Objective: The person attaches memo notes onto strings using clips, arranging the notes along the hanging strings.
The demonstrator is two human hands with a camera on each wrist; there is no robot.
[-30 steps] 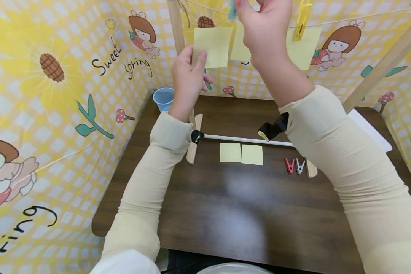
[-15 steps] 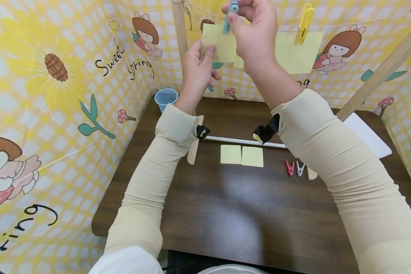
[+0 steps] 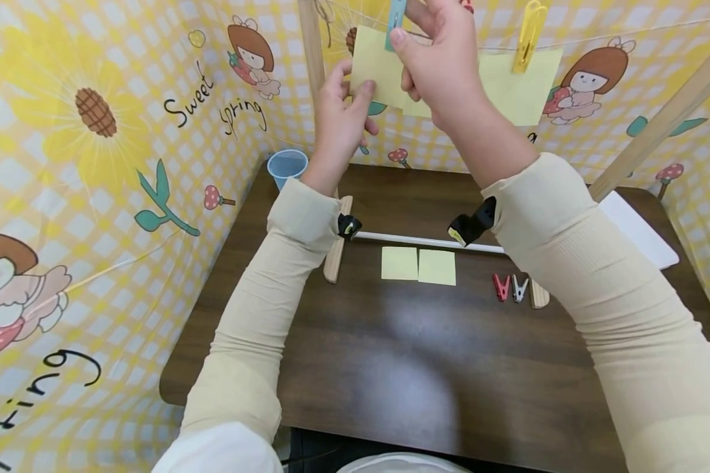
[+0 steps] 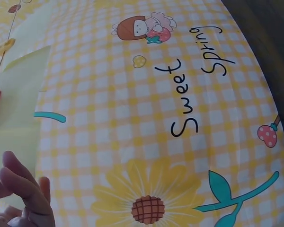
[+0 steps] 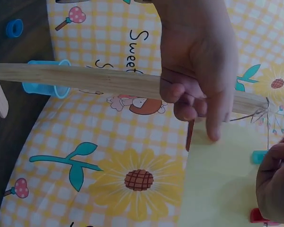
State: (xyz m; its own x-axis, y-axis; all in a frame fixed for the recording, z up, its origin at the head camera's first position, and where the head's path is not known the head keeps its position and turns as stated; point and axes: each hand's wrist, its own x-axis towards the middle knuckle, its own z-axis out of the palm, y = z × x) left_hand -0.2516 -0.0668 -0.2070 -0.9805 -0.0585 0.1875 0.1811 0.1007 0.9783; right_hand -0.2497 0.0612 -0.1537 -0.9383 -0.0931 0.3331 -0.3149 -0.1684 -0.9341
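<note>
My left hand (image 3: 344, 112) pinches a pale yellow sticky note (image 3: 377, 69) by its lower left part, thumb in front. At the note's upper right edge, my right hand (image 3: 446, 69) grips a teal clothespin (image 3: 396, 25) between thumb and fingers. The clothespin overlaps the note right by the string. Behind the right hand hangs another yellow note (image 3: 417, 108), partly hidden. A red clothespin (image 5: 258, 216) shows beside my right hand in the right wrist view. Further right, a yellow clothespin (image 3: 528, 39) holds a note (image 3: 517, 92) on the string.
Two sticky notes (image 3: 418, 265) lie on the dark table (image 3: 390, 368). Right of them lie a red clothespin (image 3: 500, 287) and a grey one (image 3: 519, 288). A blue cup (image 3: 286, 167) stands back left. Wooden posts (image 3: 657, 121) and a white rod (image 3: 408, 240) frame the work.
The left hand has shifted slightly right with the note. The teal clothespin in the right hand, earlier apart from this note, now overlaps its upper right edge.
</note>
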